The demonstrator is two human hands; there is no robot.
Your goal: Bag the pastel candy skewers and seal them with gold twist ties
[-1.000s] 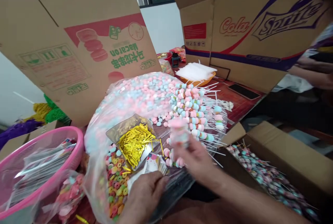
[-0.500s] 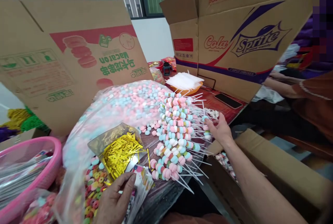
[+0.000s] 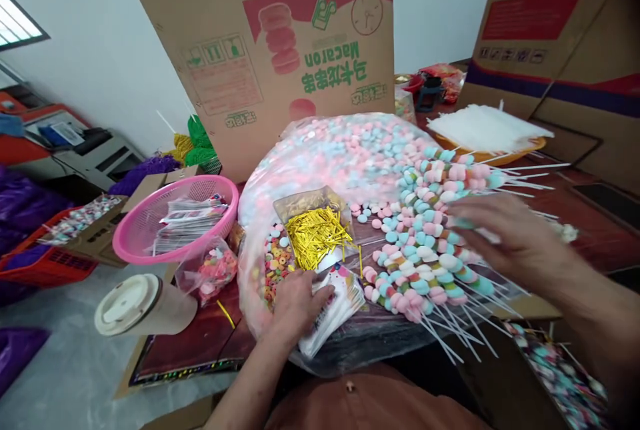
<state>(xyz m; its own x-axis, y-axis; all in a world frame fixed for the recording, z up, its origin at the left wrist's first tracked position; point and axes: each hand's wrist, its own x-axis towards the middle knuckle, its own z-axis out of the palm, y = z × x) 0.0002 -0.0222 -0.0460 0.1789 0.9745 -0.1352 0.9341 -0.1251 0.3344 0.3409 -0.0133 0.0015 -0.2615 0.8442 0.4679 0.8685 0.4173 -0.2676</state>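
A heap of pastel marshmallow skewers [image 3: 430, 237] on white sticks lies across a big clear bag of pink and blue candies [image 3: 345, 150]. My right hand [image 3: 505, 237] hovers over the skewers, blurred, fingers spread toward them with nothing visibly in it. My left hand [image 3: 297, 300] rests on a stack of small printed clear bags [image 3: 335, 307], fingers curled on its top edge. Gold twist ties [image 3: 317, 233] lie just beyond that hand, beside ring-shaped coloured candies [image 3: 275, 263].
A pink basket [image 3: 150, 243] with packets sits to the left, with a lidded paper cup [image 3: 143, 307] lying in front of it. Upright cardboard cartons [image 3: 280, 37] stand behind. An orange dish of white sticks [image 3: 487, 133] is at the back right. An open box of wrapped candy [image 3: 555, 363] sits low right.
The view has swung left. My right hand came back from the far edge of the skewers to above the heap. My left hand stays on the small bags.
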